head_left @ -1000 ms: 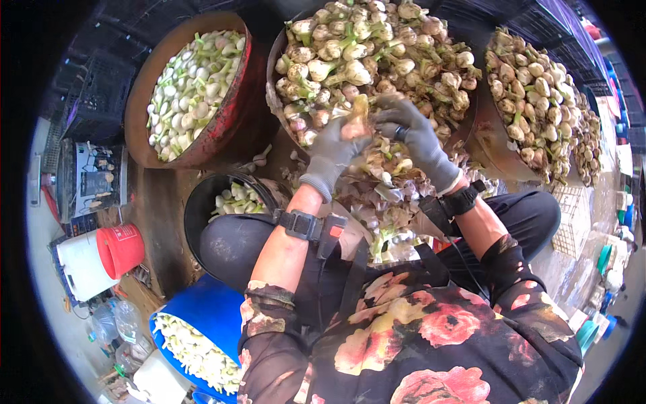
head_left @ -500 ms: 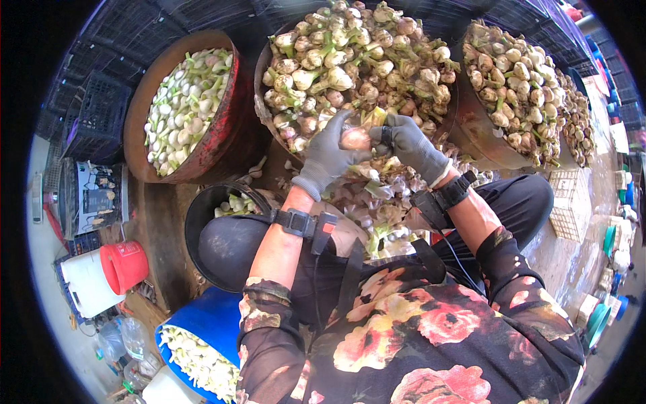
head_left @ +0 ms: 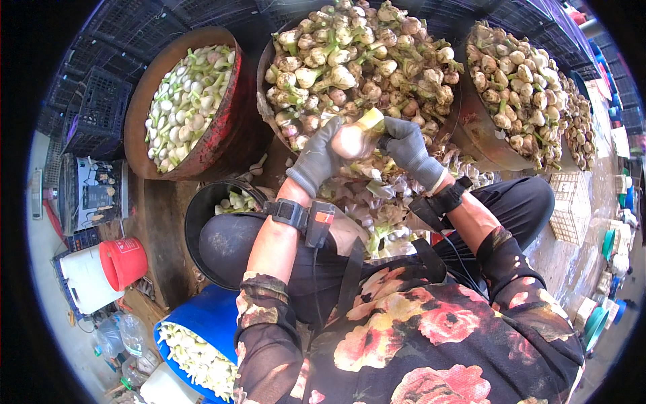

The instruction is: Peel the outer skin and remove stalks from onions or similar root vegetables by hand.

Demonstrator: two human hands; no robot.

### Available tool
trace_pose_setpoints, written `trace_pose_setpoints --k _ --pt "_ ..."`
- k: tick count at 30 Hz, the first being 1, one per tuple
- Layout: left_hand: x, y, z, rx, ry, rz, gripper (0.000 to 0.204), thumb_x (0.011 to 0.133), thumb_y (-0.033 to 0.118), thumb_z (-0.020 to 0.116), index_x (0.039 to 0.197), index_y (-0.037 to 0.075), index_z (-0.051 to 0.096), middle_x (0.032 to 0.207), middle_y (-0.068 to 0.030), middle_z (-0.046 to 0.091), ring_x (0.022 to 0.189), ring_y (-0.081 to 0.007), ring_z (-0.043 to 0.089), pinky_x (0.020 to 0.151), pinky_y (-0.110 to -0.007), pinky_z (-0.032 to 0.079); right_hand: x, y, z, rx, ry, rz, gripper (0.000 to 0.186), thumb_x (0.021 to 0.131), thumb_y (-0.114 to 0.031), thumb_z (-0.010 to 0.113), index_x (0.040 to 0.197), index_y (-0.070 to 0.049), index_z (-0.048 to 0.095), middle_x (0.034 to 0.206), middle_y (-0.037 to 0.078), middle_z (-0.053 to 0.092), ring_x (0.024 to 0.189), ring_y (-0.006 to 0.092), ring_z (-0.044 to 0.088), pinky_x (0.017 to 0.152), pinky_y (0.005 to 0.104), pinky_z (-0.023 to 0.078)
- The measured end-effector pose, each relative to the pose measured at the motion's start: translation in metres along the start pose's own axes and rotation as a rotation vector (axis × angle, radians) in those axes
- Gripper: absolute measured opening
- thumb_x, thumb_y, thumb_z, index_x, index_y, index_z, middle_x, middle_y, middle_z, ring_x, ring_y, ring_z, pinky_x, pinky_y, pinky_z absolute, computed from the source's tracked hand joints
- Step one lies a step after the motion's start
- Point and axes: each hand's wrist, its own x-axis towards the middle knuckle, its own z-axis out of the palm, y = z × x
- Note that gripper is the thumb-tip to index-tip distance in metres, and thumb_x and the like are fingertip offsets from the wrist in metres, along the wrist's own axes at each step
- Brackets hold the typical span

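My left hand [head_left: 315,163], in a grey glove, is closed round a garlic bulb [head_left: 351,141]. The bulb is pale and pinkish, its cut yellow-green stem tilted up to the right. Close beside the bulb's right side is my right hand [head_left: 409,149], also gloved, with its fingers curled in. Something small and dark shows at those fingers, too little of it to name. Just beyond both hands rises a heap of untrimmed garlic [head_left: 377,67] in a big round tub. Loose garlic skins [head_left: 383,195] lie below my hands, over my lap.
A rusty red tub [head_left: 243,87] of cleaned garlic stands at the left, another heaped tub [head_left: 494,138] at the right. By my left knee is a black bucket [head_left: 195,229]; a blue barrel [head_left: 212,303] of cut stems lies nearer. A white crate [head_left: 568,202] sits right.
The garlic bulb has turned in my left hand, its stem now pointing up and right. My right hand has shifted slightly right, away from the bulb.
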Motion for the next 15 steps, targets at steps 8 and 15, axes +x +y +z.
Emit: trace_pose_setpoints --k 8,15 --pt "0.008 -0.009 -0.013 0.703 0.104 0.282 0.062 0.075 0.031 0.070 0.117 -0.005 0.042 0.105 -0.0106 0.054 0.090 -0.0167 0.055 0.078 -0.029 0.049 0.006 0.006 0.008 0.198 0.012 0.269 0.025 0.077 0.003 0.061 0.101 0.000 0.058 0.093 0.001 0.062 0.084 0.0066 0.054 0.075 0.0224 0.045" --pt "0.005 -0.013 -0.005 0.883 0.278 0.465 0.063 0.071 0.037 0.072 0.112 -0.005 0.047 0.094 -0.0085 0.058 0.082 -0.0128 0.056 0.076 -0.023 0.047 0.000 0.007 0.007 0.474 -0.016 0.246 0.022 0.077 0.001 0.062 0.099 -0.001 0.060 0.093 0.002 0.063 0.081 0.0083 0.057 0.075 0.0233 0.046"
